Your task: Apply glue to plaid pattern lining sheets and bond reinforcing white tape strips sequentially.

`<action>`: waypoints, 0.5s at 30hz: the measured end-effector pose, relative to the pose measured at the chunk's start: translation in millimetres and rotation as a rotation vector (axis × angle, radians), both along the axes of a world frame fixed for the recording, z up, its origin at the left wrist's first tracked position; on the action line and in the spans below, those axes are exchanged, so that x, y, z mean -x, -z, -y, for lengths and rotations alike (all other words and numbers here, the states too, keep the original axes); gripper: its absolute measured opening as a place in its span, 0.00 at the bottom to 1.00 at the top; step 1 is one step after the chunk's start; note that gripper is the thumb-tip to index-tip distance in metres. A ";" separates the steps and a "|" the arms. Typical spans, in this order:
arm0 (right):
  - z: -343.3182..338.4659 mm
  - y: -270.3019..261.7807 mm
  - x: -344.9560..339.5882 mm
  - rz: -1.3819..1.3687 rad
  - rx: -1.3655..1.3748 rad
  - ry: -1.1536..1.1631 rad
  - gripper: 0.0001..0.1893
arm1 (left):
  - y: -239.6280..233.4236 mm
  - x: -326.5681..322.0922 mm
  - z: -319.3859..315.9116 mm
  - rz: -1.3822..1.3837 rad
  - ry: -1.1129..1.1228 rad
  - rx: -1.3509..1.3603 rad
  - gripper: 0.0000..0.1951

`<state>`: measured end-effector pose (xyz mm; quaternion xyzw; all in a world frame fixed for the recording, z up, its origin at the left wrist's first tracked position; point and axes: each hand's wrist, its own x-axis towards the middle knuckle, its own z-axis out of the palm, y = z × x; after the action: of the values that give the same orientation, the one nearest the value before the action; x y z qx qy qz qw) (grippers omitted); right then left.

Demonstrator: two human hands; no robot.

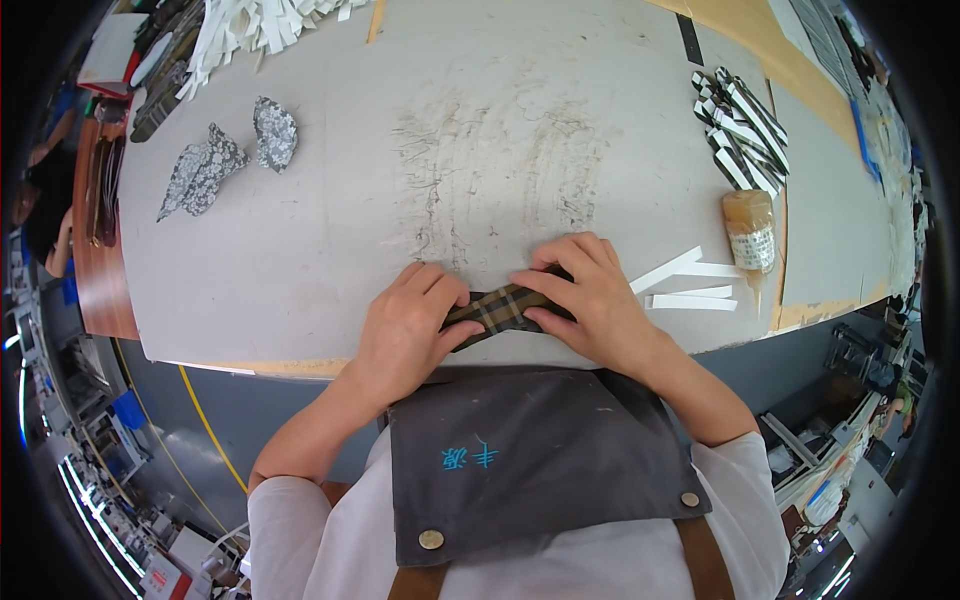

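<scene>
A folded strip of brown and black plaid fabric (pixel 498 309) lies slantwise at the table's near edge, between my two hands. My left hand (pixel 415 322) pinches its left end between thumb and fingers. At its right end, my right hand (pixel 589 300) grips the cloth with the thumb below and fingers above. Dark material shows under the strip. Several white strips (pixel 694 303) lie just right of my right hand. Beyond them, a bottle of amber glue-like liquid (pixel 750 225) rests on its side, its nozzle towards me.
Black and white strips (pixel 739 135) are piled at the right. Two grey floral fabric pieces (pixel 202 176) lie at the left. White strips (pixel 247 30) heap at the far left. A wooden surface (pixel 105 292) adjoins the grey table (pixel 360 187). A person (pixel 56 195) is beyond it.
</scene>
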<state>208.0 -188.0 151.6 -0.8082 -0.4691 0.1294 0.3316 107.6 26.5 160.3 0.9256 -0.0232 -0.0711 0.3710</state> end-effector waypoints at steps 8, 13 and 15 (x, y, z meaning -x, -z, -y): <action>0.7 0.2 2.3 0.007 -0.003 -0.035 0.17 | 4.1 2.2 7.7 0.191 0.061 -0.069 0.16; -5.1 -6.2 0.8 -0.032 0.012 -0.010 0.15 | 9.9 3.8 8.1 0.188 0.067 0.015 0.12; -7.0 -7.6 1.0 0.004 -0.005 -0.017 0.14 | 9.9 5.2 6.6 0.191 0.055 0.055 0.11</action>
<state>207.0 -181.1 159.1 -0.8037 -0.4767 0.1296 0.3317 102.4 19.9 150.4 0.9166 -0.0860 0.0079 0.3903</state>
